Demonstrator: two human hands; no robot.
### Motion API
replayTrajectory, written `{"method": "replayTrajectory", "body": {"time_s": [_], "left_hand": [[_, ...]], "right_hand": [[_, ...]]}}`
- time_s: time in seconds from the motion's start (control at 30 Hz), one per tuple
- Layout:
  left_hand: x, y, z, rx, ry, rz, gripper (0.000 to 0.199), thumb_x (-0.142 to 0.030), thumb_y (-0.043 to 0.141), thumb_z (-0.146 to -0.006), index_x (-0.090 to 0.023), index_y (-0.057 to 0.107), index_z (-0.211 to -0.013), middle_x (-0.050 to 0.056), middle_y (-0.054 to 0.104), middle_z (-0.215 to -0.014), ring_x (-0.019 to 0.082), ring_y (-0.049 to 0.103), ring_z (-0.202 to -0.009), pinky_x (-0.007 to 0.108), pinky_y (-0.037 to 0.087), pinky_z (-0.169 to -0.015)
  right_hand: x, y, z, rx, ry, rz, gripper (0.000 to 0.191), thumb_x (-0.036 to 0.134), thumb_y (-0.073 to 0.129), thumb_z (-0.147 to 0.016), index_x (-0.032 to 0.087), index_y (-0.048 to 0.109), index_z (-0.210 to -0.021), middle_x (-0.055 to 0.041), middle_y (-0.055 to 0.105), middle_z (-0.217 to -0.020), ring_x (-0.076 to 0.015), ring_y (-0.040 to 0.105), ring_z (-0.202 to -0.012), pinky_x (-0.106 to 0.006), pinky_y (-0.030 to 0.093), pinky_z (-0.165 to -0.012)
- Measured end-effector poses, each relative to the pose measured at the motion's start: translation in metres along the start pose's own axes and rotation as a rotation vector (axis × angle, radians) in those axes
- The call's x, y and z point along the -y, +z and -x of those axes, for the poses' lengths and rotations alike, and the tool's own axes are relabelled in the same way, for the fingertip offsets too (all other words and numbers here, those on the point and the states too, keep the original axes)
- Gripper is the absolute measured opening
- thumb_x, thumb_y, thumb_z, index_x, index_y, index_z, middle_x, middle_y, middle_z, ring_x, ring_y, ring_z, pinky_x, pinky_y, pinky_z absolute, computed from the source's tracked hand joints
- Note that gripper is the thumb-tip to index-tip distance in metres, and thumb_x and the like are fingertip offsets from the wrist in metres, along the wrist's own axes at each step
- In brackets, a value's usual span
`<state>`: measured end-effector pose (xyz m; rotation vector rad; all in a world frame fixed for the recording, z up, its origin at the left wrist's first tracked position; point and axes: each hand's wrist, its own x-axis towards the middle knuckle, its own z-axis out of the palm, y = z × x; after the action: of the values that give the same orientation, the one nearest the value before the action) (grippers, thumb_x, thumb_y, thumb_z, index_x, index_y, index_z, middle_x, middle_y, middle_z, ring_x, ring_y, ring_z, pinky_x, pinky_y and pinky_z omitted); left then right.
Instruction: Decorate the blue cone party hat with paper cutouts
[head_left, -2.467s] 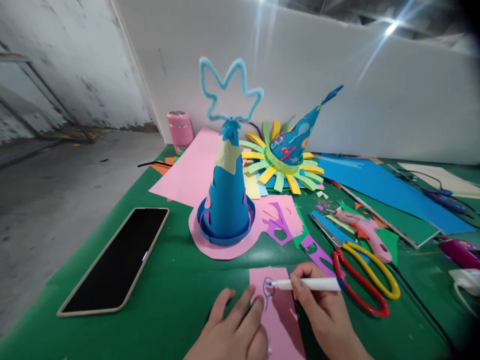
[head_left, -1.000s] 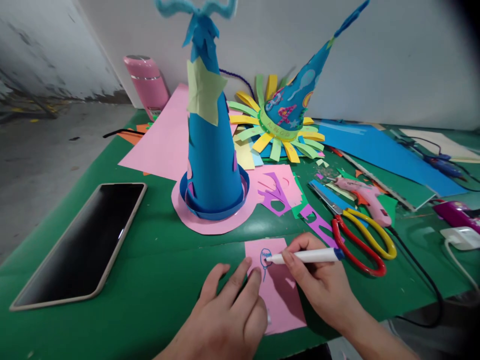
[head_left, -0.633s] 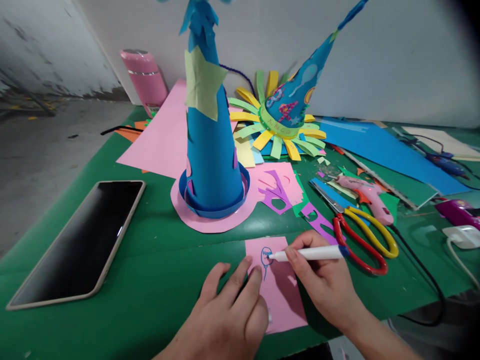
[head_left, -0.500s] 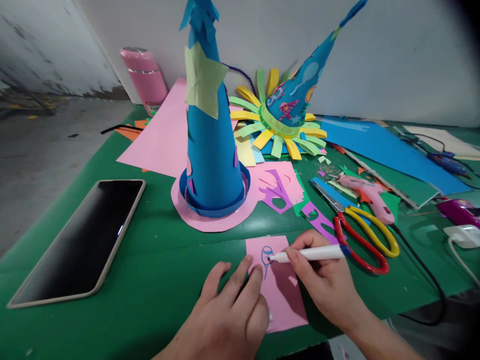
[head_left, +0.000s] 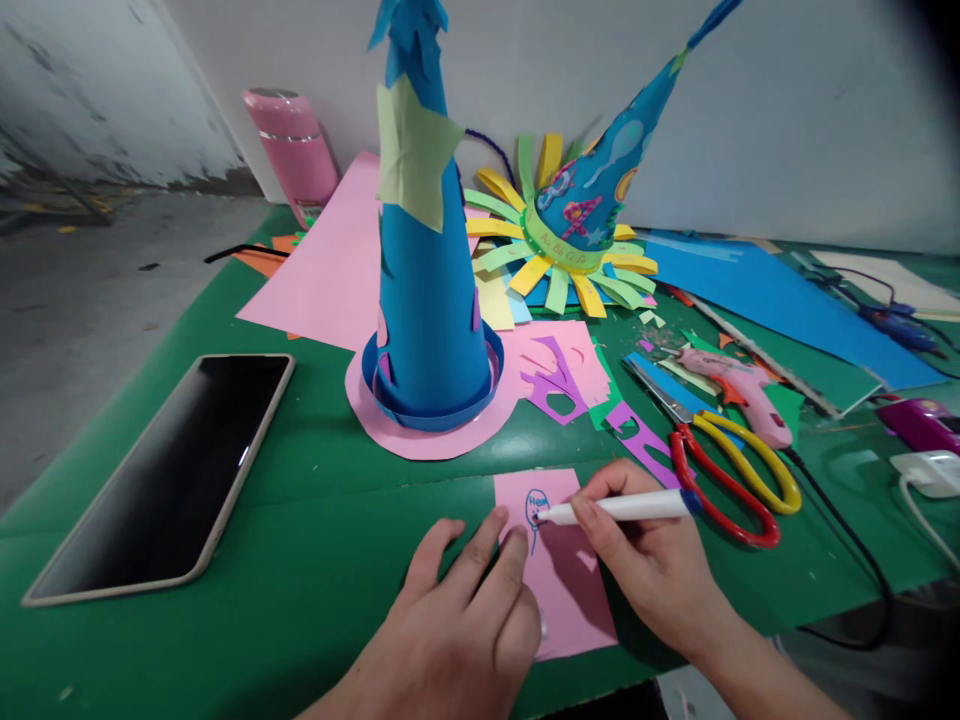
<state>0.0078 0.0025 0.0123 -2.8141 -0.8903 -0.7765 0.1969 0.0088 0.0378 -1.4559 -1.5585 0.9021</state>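
A pink paper piece [head_left: 574,590] lies flat at the near edge of the table, bearing a blue-outlined balloon drawing [head_left: 536,508] with small lettering inside. My right hand [head_left: 649,545] grips a white marker [head_left: 630,506], its tip on the lower part of the balloon. With fingers spread, my left hand [head_left: 465,610] rests on the paper's left side and the table. Beyond the paper stands a blue paper cone hat [head_left: 431,310] with a pale green star [head_left: 416,155] and a pink brim. Red-and-yellow-handled scissors [head_left: 724,475] lie right of my right hand.
A phone [head_left: 172,470] lies at left. Behind are a pink bottle [head_left: 292,150] and a decorated cone hat [head_left: 592,200] with paper strips. Purple scraps [head_left: 555,380], a pink glue gun [head_left: 742,390] with a black cord and a blue sheet [head_left: 787,300] occupy the right.
The view has shifted slightly. The marker tip stays on the balloon drawing with hardly any movement, and my left hand keeps its place on the paper.
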Motion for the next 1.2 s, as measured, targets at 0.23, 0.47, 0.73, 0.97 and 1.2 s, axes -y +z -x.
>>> {"method": "replayTrajectory", "body": {"time_s": [0.23, 0.47, 0.73, 0.97, 1.2], "left_hand": [[-0.0006, 0.0002, 0.0002, -0.004, -0.002, 0.02, 0.025, -0.022, 0.037, -0.086, -0.019, 0.056, -0.07, 0.009, 0.065, -0.103, 0.026, 0.048, -0.111, 0.044, 0.02, -0.094], [-0.0002, 0.0002, -0.0007, 0.007, -0.007, 0.021, 0.025, -0.021, 0.037, -0.086, -0.019, 0.056, -0.071, 0.009, 0.065, -0.103, 0.026, 0.049, -0.111, 0.045, 0.02, -0.094], [0.001, 0.0022, 0.0016, 0.003, -0.001, 0.015, 0.02, -0.022, 0.042, -0.085, -0.02, 0.056, -0.07, 0.006, 0.064, -0.103, 0.024, 0.047, -0.112, 0.045, 0.016, -0.099], [-0.001, -0.0007, -0.0005, 0.021, -0.047, 0.016, 0.016, -0.021, 0.046, -0.085, -0.018, 0.054, -0.071, 0.008, 0.066, -0.105, 0.023, 0.051, -0.111, 0.044, 0.018, -0.1], [0.0026, -0.0017, 0.0009, -0.055, -0.051, 0.061, 0.022, -0.025, 0.041, -0.087, -0.018, 0.056, -0.072, 0.01, 0.065, -0.108, 0.023, 0.054, -0.108, 0.043, 0.021, -0.099]], "right_hand": [[-0.001, -0.0004, 0.0005, 0.024, 0.032, -0.026, 0.01, 0.029, 0.052, -0.084, 0.022, 0.051, -0.078, 0.0051, 0.046, -0.057, -0.0099, 0.04, -0.045, -0.022, 0.032, -0.041], [0.0006, 0.0004, 0.0, -0.019, 0.013, -0.003, 0.013, 0.027, 0.05, -0.085, 0.022, 0.049, -0.073, 0.0049, 0.046, -0.056, -0.0095, 0.041, -0.045, -0.022, 0.033, -0.042], [-0.0052, -0.0002, -0.0002, -0.156, 0.008, -0.1, 0.008, 0.025, 0.051, -0.086, 0.023, 0.048, -0.079, 0.0074, 0.044, -0.05, -0.0084, 0.039, -0.042, -0.019, 0.031, -0.039], [-0.0046, -0.0018, -0.0028, -0.319, -0.037, -0.192, 0.007, 0.027, 0.051, -0.087, 0.023, 0.051, -0.082, 0.0055, 0.044, -0.059, -0.009, 0.041, -0.051, -0.02, 0.035, -0.046], [-0.0018, -0.0048, -0.0014, -0.332, -0.081, -0.326, 0.001, 0.023, 0.05, -0.086, 0.023, 0.051, -0.086, 0.0053, 0.043, -0.061, -0.0085, 0.039, -0.048, -0.02, 0.035, -0.043]]}}
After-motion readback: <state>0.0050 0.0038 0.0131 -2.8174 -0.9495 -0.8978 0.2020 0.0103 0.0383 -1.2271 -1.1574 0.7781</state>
